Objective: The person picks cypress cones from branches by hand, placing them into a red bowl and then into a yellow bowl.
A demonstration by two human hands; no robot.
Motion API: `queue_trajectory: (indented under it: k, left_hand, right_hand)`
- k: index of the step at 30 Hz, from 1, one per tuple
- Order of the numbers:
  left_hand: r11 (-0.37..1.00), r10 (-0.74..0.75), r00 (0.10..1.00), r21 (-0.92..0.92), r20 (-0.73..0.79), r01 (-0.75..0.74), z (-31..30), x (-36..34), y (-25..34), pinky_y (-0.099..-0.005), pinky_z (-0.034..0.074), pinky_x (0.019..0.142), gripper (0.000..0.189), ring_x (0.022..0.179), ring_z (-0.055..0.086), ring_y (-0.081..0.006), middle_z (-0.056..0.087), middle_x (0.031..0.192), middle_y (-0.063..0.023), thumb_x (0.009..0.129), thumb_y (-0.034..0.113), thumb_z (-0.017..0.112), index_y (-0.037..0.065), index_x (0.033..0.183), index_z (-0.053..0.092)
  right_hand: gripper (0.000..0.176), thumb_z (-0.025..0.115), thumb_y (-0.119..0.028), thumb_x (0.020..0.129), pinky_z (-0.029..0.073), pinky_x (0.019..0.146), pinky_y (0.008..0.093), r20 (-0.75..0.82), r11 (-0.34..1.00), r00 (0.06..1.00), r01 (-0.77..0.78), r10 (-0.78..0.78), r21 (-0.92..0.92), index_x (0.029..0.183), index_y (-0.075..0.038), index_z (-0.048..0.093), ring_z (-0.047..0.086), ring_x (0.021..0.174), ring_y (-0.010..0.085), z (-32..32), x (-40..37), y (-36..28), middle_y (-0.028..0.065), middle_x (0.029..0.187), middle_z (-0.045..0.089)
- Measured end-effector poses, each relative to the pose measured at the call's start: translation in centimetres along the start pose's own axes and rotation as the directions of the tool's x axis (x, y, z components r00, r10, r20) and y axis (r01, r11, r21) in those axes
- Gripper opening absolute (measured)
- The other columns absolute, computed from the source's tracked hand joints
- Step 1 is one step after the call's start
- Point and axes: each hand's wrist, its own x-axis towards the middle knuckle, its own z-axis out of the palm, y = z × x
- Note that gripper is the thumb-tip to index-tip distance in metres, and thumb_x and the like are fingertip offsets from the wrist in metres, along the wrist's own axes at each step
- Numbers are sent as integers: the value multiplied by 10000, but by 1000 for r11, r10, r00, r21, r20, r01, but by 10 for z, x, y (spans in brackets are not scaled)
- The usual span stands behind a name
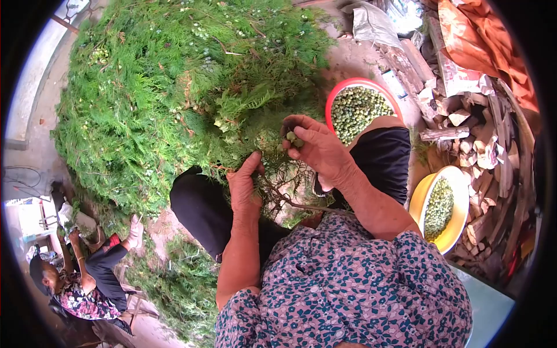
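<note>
The big heap of branches (174,87) is soft, feathery green foliage, matt all over. The sprig (278,196) has thin woody stems, brown and rough. The cones (292,138) are pale green, matt and knobbly. The red basin (360,80) is smooth plastic. The yellow basin (418,200) is plastic too, with a glossy rim. The firewood (481,145) is split raw wood, splintery and dry. The blouse (360,284) is thin printed cloth and the trousers (203,209) are plain matt black cloth. The orange sheet (487,35) looks like creased cloth. The ground (360,58) is bare, dusty and rough.
</note>
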Motion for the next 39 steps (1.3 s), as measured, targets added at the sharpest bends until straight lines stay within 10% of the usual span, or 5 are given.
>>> queue_trajectory:
  k: [9, 20, 26, 30, 39]
  left_hand:
    - [999, -51, 982, 7, 181, 51, 8, -7, 3, -318, 421, 780, 424, 799, 545, -173, 595, 887, -63, 881, 425, 447, 40, 1039, 528]
    - [995, 67, 990, 61, 121, -75, 7, -1, -3, -285, 477, 612, 157, 653, 562, -151, 611, 812, -59, 789, 68, 618, 5, 926, 577]
    - [999, 40, 999, 17, 0, -40, 4, 0, 2, -276, 483, 627, 183, 692, 570, -152, 617, 840, -38, 767, 69, 647, 19, 929, 577]
    - [998, -15, 1000, -62, -18, 13, 1, 3, 1, -272, 485, 628, 129, 691, 577, -155, 618, 823, -43, 769, 49, 634, 28, 889, 593]
    - [993, -49, 998, -105, -36, 45, 0, 4, 1, -260, 474, 637, 136, 691, 577, -149, 618, 802, -41, 745, 36, 642, 31, 874, 600]
  right_hand:
    - [279, 464, 31, 820, 463, 689, 246, 90, 905, 995, 76, -42, -418, 1089, -21, 515, 543, 801, 123, 13, 0, 17, 50, 954, 551]
    - [333, 488, -10, 800, 456, 648, 233, 310, 291, 900, 398, -306, -870, 1131, 22, 508, 545, 691, 99, 13, 0, 27, 56, 957, 549]
    - [225, 496, 7, 814, 435, 559, 221, -99, 927, 986, 91, -135, -365, 1030, 24, 557, 528, 668, 99, 16, -6, 3, 66, 853, 555]
    - [136, 576, -77, 815, 362, 421, 186, -210, 923, 973, 9, -96, -384, 923, 6, 582, 492, 518, 78, 9, -8, 2, 16, 652, 523]
    - [268, 700, -136, 673, 431, 574, 296, 112, 142, 810, 234, -575, -962, 871, 8, 591, 564, 641, 192, 2, -10, 19, 111, 745, 573]
